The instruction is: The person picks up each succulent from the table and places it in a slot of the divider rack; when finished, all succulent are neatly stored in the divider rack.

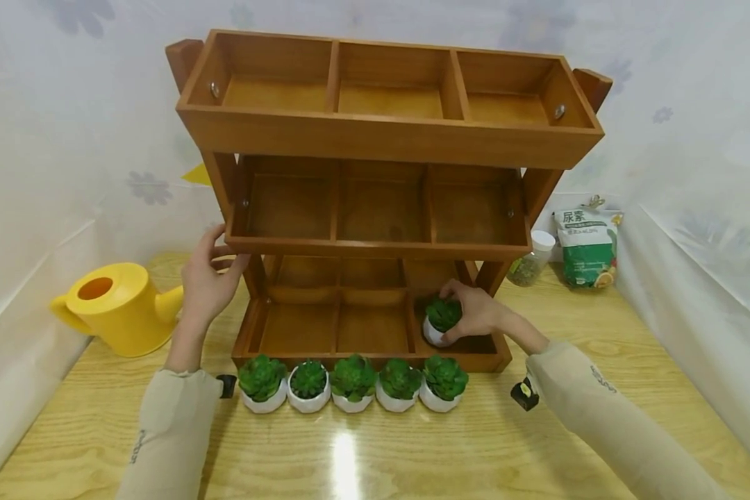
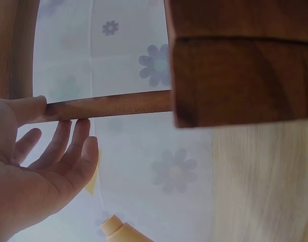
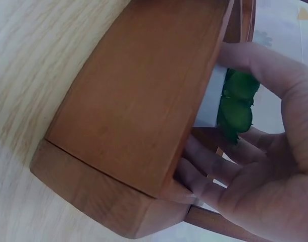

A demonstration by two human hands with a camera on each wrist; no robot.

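A three-tier wooden plant stand (image 1: 381, 139) stands before me, each tier split into three compartments. With thumb and fingertips, my left hand (image 1: 211, 283) pinches a wooden bar (image 2: 113, 103) at the stand's left side. My right hand (image 1: 478, 311) grips a small succulent in a white pot (image 1: 434, 333) inside the bottom tier's right compartment. The right wrist view shows green leaves (image 3: 237, 108) between thumb and fingers, while the front board (image 3: 139, 96) hides the lower pot. Several similar potted succulents (image 1: 353, 378) line up along the stand's front edge.
A yellow watering can (image 1: 125, 316) stands left of the stand, near my left forearm. To the right are a white-lidded jar (image 1: 531, 260) and a green-and-white bag (image 1: 589, 250) with a clip. Pale floral sheeting (image 1: 681, 139) surrounds the wooden table (image 1: 406, 458).
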